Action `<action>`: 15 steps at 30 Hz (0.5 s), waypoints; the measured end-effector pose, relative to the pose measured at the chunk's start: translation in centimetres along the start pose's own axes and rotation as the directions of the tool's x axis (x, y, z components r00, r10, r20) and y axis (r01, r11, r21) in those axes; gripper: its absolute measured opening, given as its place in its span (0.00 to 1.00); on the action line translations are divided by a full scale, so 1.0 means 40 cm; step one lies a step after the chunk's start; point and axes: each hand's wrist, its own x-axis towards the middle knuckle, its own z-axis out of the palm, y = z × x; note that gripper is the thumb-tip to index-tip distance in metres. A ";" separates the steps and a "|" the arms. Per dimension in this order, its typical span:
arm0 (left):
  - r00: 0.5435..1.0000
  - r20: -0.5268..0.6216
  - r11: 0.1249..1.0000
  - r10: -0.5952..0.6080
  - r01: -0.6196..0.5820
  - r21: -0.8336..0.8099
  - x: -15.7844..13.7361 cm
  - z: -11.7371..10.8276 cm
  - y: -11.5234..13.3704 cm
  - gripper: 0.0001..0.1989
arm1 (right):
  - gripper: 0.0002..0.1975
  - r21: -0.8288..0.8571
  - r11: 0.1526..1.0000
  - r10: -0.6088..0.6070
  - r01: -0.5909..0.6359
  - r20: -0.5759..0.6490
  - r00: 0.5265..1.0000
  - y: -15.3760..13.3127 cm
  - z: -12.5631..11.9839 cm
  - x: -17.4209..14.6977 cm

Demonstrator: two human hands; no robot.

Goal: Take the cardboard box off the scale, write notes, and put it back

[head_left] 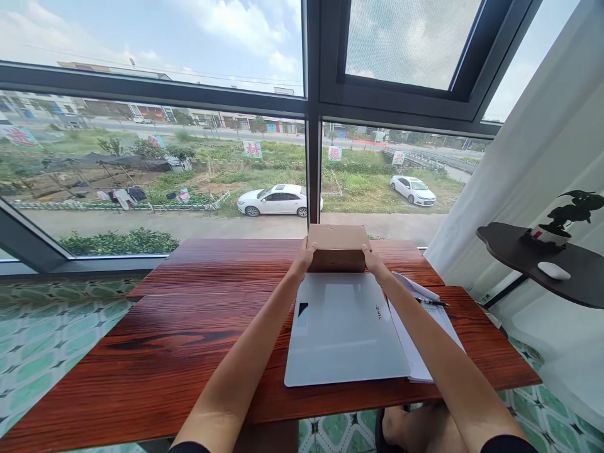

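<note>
A plain brown cardboard box [337, 247] sits at the far edge of a flat white scale [342, 336] on the reddish wooden table [189, 327], clasped between the left hand [304, 257] and right hand [371, 259], beside white papers [427, 314] with a black pen [431, 302].

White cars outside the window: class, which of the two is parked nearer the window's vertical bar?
The larger-looking white car, side-on and touching the bar's left edge. The other white car sits far right, angled, well clear of it.

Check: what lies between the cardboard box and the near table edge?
Head view: a flat white scale lies between the cardboard box and the near table edge.
</note>
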 end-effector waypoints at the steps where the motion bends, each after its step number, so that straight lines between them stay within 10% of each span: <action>1: 1.000 0.005 1.000 -0.014 0.014 0.004 -0.003 0.000 0.004 0.33 | 0.29 0.004 1.000 0.001 -0.001 0.000 1.000 0.001 0.001 0.000; 15: 0.997 -0.027 0.995 0.066 -0.064 0.070 -0.046 0.030 0.091 0.35 | 0.29 0.128 0.992 -0.013 0.015 -0.016 1.000 0.016 -0.020 -0.026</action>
